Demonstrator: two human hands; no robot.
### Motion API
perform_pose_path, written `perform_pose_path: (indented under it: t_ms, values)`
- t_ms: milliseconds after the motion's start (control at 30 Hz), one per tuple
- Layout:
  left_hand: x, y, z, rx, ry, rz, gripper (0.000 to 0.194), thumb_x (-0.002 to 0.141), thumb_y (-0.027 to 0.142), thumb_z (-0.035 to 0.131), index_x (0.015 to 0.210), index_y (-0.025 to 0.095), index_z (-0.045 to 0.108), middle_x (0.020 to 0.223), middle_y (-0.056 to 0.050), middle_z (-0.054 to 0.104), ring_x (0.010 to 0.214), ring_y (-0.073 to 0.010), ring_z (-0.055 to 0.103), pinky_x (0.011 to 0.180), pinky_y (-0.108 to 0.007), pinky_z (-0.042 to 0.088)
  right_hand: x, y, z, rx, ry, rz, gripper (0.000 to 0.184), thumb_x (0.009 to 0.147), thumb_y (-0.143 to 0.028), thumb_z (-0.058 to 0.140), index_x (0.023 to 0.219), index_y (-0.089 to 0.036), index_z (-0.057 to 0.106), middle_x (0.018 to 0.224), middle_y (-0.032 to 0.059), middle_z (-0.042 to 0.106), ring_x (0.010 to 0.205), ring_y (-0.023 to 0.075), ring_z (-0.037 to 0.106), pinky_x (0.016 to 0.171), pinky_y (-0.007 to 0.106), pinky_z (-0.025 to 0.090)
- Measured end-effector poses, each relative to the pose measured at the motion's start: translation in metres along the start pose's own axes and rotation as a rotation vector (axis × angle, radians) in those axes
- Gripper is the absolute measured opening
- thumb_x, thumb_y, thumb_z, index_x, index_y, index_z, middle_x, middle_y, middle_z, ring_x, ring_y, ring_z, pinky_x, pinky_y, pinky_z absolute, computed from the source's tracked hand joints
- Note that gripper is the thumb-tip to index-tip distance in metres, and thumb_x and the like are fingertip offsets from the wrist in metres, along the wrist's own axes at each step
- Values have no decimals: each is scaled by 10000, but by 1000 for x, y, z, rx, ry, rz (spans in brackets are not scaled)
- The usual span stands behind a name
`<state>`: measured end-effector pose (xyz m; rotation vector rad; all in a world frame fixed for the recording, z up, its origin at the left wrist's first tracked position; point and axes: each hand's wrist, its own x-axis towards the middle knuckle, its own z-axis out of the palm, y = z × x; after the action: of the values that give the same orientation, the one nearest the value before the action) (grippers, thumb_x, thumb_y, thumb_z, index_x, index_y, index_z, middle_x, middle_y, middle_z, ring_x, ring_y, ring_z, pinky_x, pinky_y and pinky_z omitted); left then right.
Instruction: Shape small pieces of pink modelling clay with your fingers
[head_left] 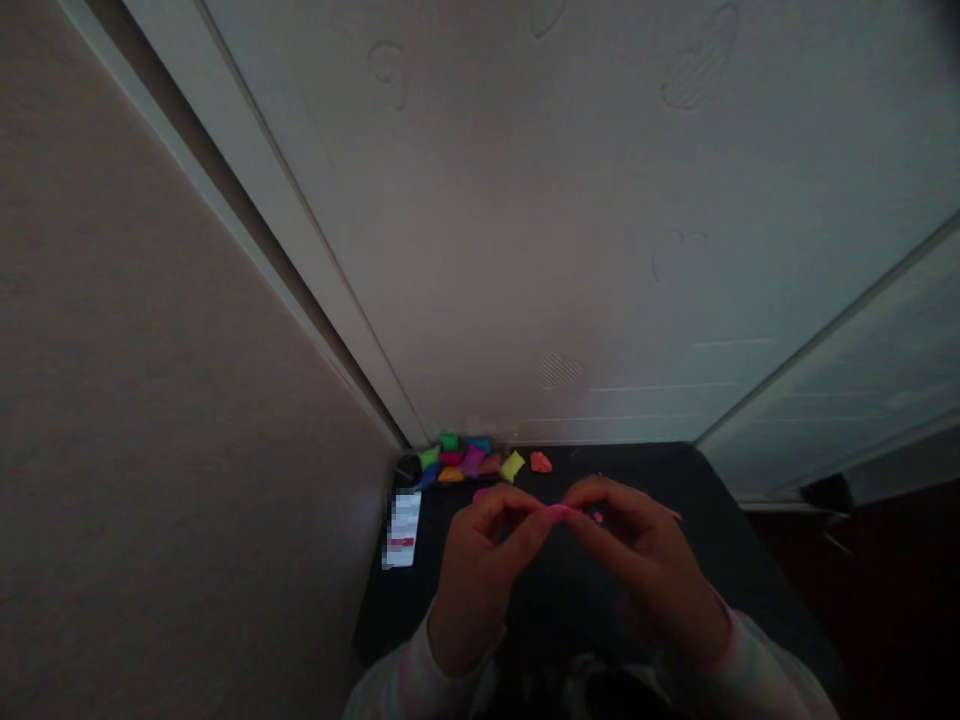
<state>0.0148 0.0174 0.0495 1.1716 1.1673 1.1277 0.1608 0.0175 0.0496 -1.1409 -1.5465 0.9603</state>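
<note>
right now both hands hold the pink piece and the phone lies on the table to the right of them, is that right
Not quite: the head view shows the phone on the table to the left of both hands. The left hand and right hand do hold the pink piece.
</note>
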Motion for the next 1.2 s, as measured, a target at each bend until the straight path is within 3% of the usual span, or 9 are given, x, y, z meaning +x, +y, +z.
perform_pose_path:
  t_ms: [133, 233, 433, 700, 800, 900, 1033, 1200]
  values:
    - [0, -2, -3, -49, -40, 36, 324, 790, 445, 493, 727, 184, 675, 675, -22, 602, 666, -140, 510, 647, -249, 391, 0, 1, 1, 102, 11, 41, 114, 795, -283, 570, 751, -200, 635, 720, 7, 657, 711, 143, 611, 664, 244, 462]
    - [0, -2, 0, -169, -105, -18, 312, 740, 453, 549, 662, 173, 663, 640, -34, 582, 636, -146, 492, 616, -262, 382, 0, 2, 2, 164, -42, 8, 103, 804, -264, 562, 775, -202, 637, 707, 8, 658, 686, 139, 617, 650, 244, 476]
    - [-2, 2, 8, -450, -118, -214, 232, 674, 357, 644, 581, 146, 615, 574, -7, 524, 580, -111, 442, 587, -248, 343, -1, 2, 3, 231, -70, 3, 95, 809, -230, 557, 753, -202, 627, 670, -1, 646, 650, 125, 611, 624, 224, 488]
    - [-2, -3, 9, -560, -142, -250, 283, 677, 376, 651, 575, 133, 549, 552, 21, 466, 544, -82, 404, 537, -228, 305, -5, 7, 9, 243, 14, -23, 64, 779, -190, 585, 763, -218, 640, 692, -11, 656, 663, 118, 613, 623, 205, 495]
    - [-2, -6, 9, -500, -153, -192, 344, 713, 433, 596, 541, 154, 494, 524, 34, 422, 529, -87, 378, 532, -238, 301, -6, 8, 12, 279, 57, -8, 56, 770, -201, 591, 742, -209, 639, 674, -5, 652, 644, 122, 611, 613, 217, 500]
    - [-3, -8, 7, -297, -97, -38, 395, 777, 466, 500, 516, 170, 469, 539, 24, 427, 565, -108, 396, 570, -252, 329, -6, 8, 14, 301, 100, 27, 47, 763, -218, 600, 736, -198, 634, 682, 4, 649, 651, 132, 612, 619, 236, 508]
    - [-9, -6, 2, 46, 55, 197, 210, 784, 364, 535, 687, 187, 591, 656, 10, 538, 650, -125, 478, 638, -245, 368, -6, 9, 14, 290, 124, 23, 46, 767, -222, 600, 742, -207, 636, 708, -2, 651, 682, 125, 611, 652, 234, 499]
    - [-11, -3, 3, 261, 118, 296, 100, 770, 269, 583, 777, 192, 645, 739, -16, 627, 715, -144, 562, 674, -254, 411, -7, 9, 13, 242, 147, -22, 34, 758, -212, 601, 742, -207, 631, 695, -2, 644, 673, 132, 602, 645, 248, 496]
